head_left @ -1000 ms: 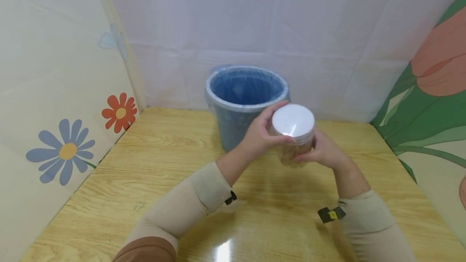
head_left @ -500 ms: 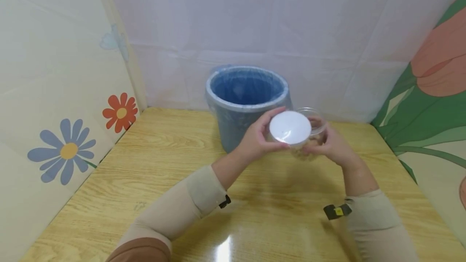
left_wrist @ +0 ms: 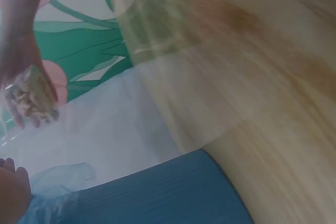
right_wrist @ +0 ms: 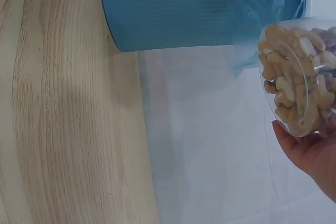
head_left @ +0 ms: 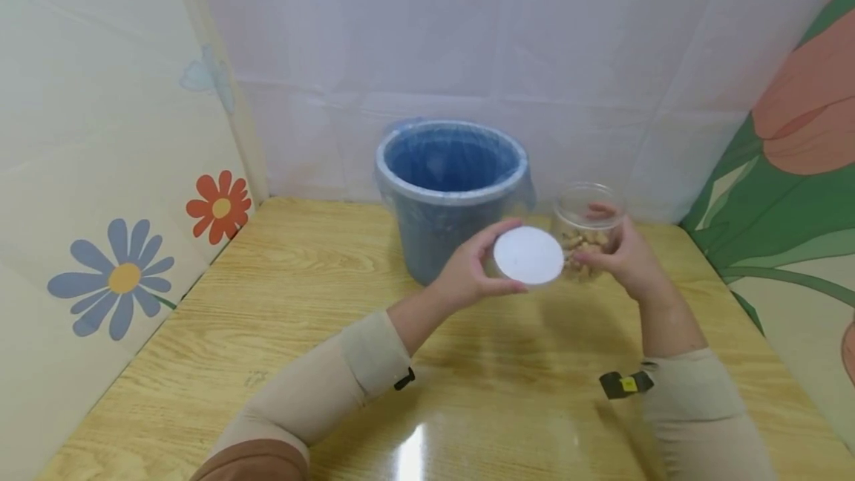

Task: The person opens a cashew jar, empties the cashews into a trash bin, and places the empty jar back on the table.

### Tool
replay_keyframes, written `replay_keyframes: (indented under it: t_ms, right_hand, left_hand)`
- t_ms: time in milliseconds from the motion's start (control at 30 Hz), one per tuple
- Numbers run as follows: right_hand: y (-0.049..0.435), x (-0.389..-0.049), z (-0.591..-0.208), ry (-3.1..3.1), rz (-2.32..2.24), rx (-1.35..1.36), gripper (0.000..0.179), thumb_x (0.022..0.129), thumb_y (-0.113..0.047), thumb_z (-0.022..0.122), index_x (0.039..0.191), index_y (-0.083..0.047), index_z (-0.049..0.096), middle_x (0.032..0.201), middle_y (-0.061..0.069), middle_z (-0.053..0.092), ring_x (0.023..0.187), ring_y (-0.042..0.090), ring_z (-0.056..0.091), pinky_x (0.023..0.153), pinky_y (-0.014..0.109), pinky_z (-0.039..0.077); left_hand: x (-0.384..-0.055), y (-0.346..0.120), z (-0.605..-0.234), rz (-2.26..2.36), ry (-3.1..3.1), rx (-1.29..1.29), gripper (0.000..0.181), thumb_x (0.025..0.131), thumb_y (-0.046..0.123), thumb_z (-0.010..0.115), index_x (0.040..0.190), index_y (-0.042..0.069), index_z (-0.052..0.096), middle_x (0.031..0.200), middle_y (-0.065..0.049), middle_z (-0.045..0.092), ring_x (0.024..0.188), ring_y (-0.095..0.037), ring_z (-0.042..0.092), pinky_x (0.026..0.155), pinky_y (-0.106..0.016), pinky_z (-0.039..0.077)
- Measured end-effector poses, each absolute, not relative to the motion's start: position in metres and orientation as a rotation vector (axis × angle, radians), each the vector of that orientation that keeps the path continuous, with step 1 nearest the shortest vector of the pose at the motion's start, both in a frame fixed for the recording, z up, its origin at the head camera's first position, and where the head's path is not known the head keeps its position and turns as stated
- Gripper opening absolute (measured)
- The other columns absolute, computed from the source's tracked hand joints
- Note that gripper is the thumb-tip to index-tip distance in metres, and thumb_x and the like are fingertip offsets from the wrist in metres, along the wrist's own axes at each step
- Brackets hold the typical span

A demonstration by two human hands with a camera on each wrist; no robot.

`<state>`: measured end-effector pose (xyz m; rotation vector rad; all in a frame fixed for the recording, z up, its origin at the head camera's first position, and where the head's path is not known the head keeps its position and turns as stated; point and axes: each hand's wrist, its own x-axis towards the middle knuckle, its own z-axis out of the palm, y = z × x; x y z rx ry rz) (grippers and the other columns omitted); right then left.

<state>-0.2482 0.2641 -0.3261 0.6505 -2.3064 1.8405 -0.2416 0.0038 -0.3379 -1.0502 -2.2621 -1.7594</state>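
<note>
My left hand (head_left: 465,271) grips a round white lid (head_left: 529,255) by its edge, thumb below and fingers above, with its top tilted toward the head camera. To its right, my right hand (head_left: 633,258) holds a clear jar (head_left: 588,206) raised over the table, thumb in front and fingers behind. The jar's mouth is uncovered, and the lid is apart from it. Inside, the jar is partly filled with pale curved nuts that look like cashews (right_wrist: 296,77), seen closely in the right wrist view. Only a bit of the left hand (left_wrist: 13,190) shows in the left wrist view.
Just behind the hands stands a blue trash bin (head_left: 427,236) lined with a clear bluish plastic bag (head_left: 454,197). The wood-grain table (head_left: 320,280) reaches a white cloth backdrop (head_left: 401,36) behind, with flower-printed panels at both sides.
The lid has come off the jar. My left hand has moved slightly down with the lid, while my right hand has carried the jar to the right, so a gap has opened between them.
</note>
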Motion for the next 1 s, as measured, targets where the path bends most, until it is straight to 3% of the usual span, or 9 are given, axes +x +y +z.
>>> replay_keyframes:
  t_ms: [133,367,600,733,1000]
  right_hand:
    - [0.265,-0.248,-0.326,-2.319,1.83,0.636,0.074,0.076,0.01,0.066,0.136,-0.004,0.024,0.126,0.008,0.037,0.09,0.01,0.059,0.07,0.022,0.054]
    - [0.265,-0.247,-0.326,-2.289,1.853,0.672,0.071,0.075,0.012,0.065,0.133,-0.012,0.029,0.124,0.003,0.039,0.087,0.011,0.059,0.068,0.022,0.054]
    - [0.267,-0.247,-0.325,-2.236,1.901,0.701,0.072,0.076,0.014,0.063,0.134,-0.004,0.025,0.123,0.0,0.042,0.091,0.01,0.059,0.07,0.021,0.054]
    - [0.268,-0.247,-0.325,-2.194,1.945,0.722,0.07,0.076,0.016,0.061,0.133,-0.007,0.027,0.123,0.001,0.042,0.092,0.011,0.059,0.071,0.022,0.054]
    - [0.27,-0.247,-0.326,-2.177,1.96,0.711,0.068,0.077,0.016,0.06,0.131,-0.011,0.03,0.123,0.002,0.04,0.091,0.011,0.059,0.07,0.021,0.054]
  left_hand:
    - [-0.246,0.005,-0.35,-1.675,-2.345,-1.054,0.088,0.058,0.015,0.086,0.135,0.014,0.043,0.135,-0.003,0.047,0.124,-0.016,0.043,0.103,-0.027,0.034]
    - [-0.255,0.008,-0.369,-1.538,-2.451,-1.054,0.087,0.058,0.023,0.087,0.134,0.015,0.046,0.136,-0.001,0.047,0.123,-0.014,0.043,0.104,-0.029,0.033]
    - [-0.26,0.014,-0.382,-1.375,-2.584,-1.085,0.09,0.057,0.032,0.087,0.135,0.017,0.044,0.136,0.0,0.047,0.123,-0.014,0.043,0.104,-0.031,0.032]
    - [-0.261,0.014,-0.386,-1.314,-2.614,-1.1,0.092,0.057,0.036,0.086,0.136,0.017,0.042,0.136,0.0,0.046,0.123,-0.014,0.043,0.104,-0.031,0.033]
    - [-0.266,0.01,-0.388,-1.318,-2.655,-1.115,0.09,0.058,0.033,0.086,0.136,0.017,0.043,0.136,-0.001,0.046,0.123,-0.014,0.043,0.103,-0.03,0.034]
